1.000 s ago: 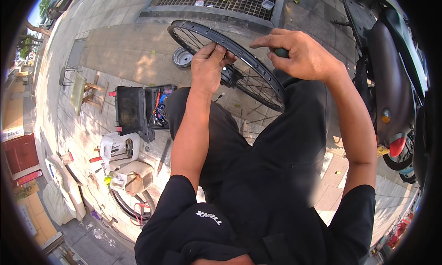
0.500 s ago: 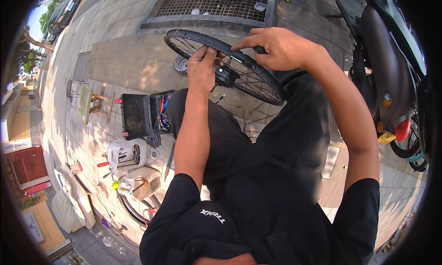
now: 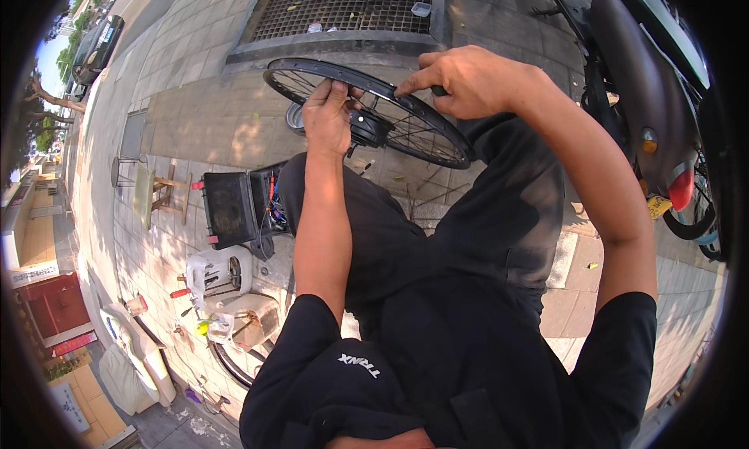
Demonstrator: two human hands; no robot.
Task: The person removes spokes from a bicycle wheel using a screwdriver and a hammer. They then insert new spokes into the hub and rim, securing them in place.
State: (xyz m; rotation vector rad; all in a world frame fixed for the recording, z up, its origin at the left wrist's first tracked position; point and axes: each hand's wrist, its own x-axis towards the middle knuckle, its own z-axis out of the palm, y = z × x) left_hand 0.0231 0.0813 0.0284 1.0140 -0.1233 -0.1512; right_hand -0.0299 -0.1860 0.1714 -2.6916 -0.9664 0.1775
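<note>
A black spoked wheel [image 3: 441, 129] with a thick dark hub [image 3: 370, 127] stands tilted in front of my knees. No tire shows on its rim. My left hand [image 3: 328, 120] pinches the wheel at the near side of the rim, thumb and fingers together near the spokes. My right hand [image 3: 473, 82] is at the rim's right part, its index finger stretched out to the rim. The other fingers curl round a small black object [image 3: 440, 91], mostly hidden in the palm; its kind cannot be made out.
An open black toolbox [image 3: 228, 209] with tools lies left of my knee. Cut-open plastic containers [image 3: 248, 318] with parts stand nearer, beside a tire [image 3: 234, 365]. A small wooden stool [image 3: 162, 193] is further left. A parked scooter [image 3: 641, 82] stands at right, a floor grating [image 3: 343, 8] ahead.
The view has shifted slightly, so wheel and surroundings sit a little further left. Both hands keep their places at the rim, with the right index finger still on it.
</note>
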